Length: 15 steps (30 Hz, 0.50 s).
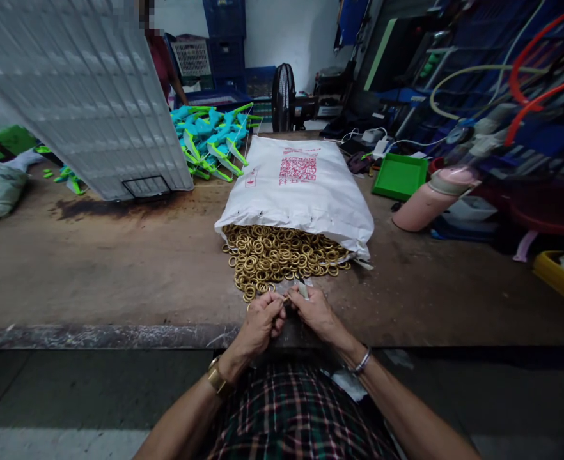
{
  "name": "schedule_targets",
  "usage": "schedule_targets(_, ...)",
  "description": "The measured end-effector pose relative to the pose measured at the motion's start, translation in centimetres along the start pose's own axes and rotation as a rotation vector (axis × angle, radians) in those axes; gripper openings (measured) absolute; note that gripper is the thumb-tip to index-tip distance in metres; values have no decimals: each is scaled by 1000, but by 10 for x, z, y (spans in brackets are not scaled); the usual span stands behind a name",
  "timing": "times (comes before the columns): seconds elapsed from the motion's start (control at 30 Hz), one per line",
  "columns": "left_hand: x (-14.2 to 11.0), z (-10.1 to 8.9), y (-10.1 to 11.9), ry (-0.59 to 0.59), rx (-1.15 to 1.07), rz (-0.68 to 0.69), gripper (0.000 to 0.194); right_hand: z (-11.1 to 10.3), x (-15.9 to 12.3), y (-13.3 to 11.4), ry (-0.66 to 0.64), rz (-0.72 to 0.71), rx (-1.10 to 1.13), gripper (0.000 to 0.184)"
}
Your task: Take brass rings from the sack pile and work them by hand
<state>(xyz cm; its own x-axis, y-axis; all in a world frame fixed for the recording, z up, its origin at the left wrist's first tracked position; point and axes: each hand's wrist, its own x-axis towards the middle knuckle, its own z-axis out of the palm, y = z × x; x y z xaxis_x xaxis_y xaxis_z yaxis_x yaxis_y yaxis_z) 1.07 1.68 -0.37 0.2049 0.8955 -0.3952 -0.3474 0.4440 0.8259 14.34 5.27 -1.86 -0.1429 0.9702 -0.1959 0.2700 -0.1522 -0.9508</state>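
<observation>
A heap of gold-coloured rings (277, 255) spills from the mouth of a white woven sack (263, 185) onto the workbench. Just in front of the heap, my left hand (265, 319) is closed in a pinch. A gold-coloured ring (286, 298), mostly hidden, shows between the fingertips of both hands. My right hand (318, 314) is closed around a small pale tool with a dark tip (302, 289); its exact kind is not clear. Both hands nearly touch at the fingertips, above the bench's front edge.
A ribbed grey panel (94, 102) stands tilted at left, beside a pile of turquoise and green plastic parts (215, 137). To the right are a green tray (400, 176), a pink bottle (430, 201) and a yellow container (557, 276). A black fan (284, 99) and another person's arm (179, 89) are behind.
</observation>
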Motion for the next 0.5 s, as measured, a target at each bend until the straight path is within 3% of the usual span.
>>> schedule_targets(0.5, -2, -3, 1, -54, -103, -58, 37, 0, 0, -5, -36, -49, -58, 25)
